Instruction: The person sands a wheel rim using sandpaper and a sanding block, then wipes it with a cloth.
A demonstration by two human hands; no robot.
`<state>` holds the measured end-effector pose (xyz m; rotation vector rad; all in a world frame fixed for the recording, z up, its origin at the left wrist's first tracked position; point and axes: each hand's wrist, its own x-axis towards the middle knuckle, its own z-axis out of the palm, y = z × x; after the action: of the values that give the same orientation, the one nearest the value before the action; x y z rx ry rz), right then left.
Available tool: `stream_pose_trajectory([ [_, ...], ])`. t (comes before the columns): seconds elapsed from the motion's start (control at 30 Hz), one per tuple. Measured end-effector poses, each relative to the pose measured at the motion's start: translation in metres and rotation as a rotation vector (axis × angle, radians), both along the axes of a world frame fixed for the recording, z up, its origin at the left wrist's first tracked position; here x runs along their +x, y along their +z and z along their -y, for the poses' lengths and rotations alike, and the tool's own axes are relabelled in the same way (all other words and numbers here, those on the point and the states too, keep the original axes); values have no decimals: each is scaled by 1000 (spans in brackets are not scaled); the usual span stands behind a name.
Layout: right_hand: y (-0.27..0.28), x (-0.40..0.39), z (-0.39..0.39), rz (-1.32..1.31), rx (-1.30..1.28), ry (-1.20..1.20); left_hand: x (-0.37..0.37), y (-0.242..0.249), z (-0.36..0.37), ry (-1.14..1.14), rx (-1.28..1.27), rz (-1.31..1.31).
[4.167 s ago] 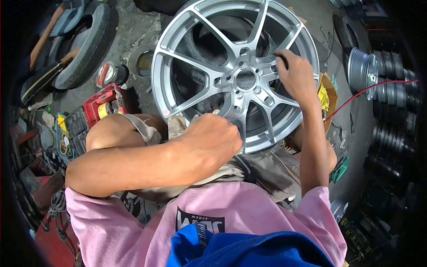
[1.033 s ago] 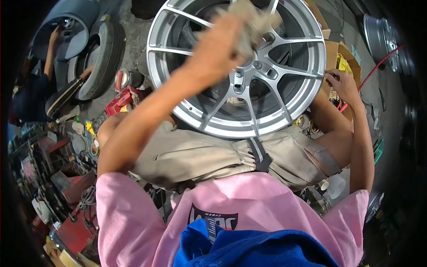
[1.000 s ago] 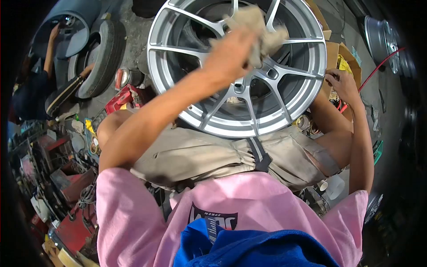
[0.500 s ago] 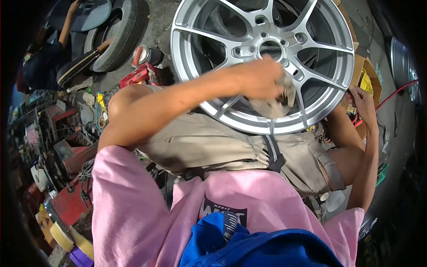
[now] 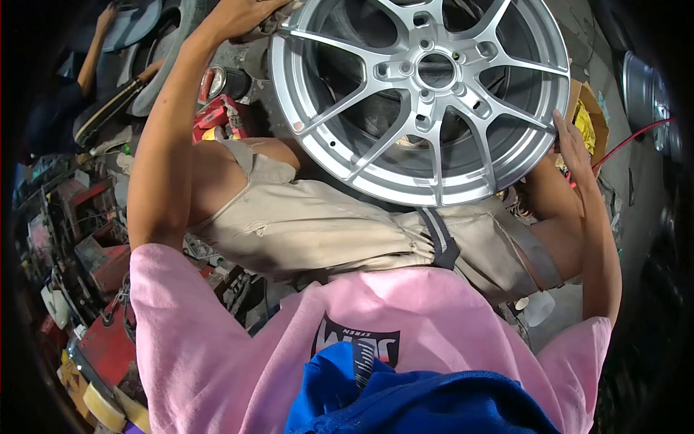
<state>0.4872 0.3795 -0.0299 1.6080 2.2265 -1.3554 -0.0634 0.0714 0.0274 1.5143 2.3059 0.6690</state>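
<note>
A silver multi-spoke wheel rim (image 5: 419,195) rests tilted over my bare knees and beige shorts. My left hand (image 5: 249,16) is at its upper left edge, fingers curled and partly cut off by the top of the frame. A small greyish-beige bit of cloth (image 5: 290,7) shows by those fingertips, mostly hidden. On the other side, my right hand (image 5: 571,145) holds the rim's outer edge, its fingers lying together along it.
Another person (image 5: 50,116) sits at the upper left beside a tyre (image 5: 170,61). Near my left knee are a can (image 5: 230,81) and a red case (image 5: 217,116). Tools lie at left. A cardboard box (image 5: 593,108), red hose (image 5: 636,137) and another wheel (image 5: 640,90) are at right.
My left hand has moved with the cloth from the wheel's centre to beyond its upper left edge, uncovering the hub and spokes. The rim has shifted slightly; my right hand stays at its edge.
</note>
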Motion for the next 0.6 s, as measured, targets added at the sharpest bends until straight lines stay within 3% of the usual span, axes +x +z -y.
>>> stream_pose_trajectory([
  [0.1, -11, 3, -12, 82, 92, 108, -1, -6, 1, 40, -53, -50],
  [0.13, -9, -3, -8, 81, 91, 125, -5, -9, 1, 16, -106, 43],
  [0.23, -6, -8, 4, -19, 101, -17, -11, -21, 1, -15, -33, -26],
  [0.4, -6, -9, -13, 39, 127, 52, -4, -19, 1, 66, -99, 1],
  [0.47, -8, -15, -20, -15, 346, 58, -7, -23, 3, 73, -161, -1],
  [0.53, 11, -29, -39, 28, 403, 100, -9, -24, 6, 130, -84, 126],
  [0.6, 22, -42, -60, -29, 669, 97, -16, -30, 7, 205, -82, 125],
])
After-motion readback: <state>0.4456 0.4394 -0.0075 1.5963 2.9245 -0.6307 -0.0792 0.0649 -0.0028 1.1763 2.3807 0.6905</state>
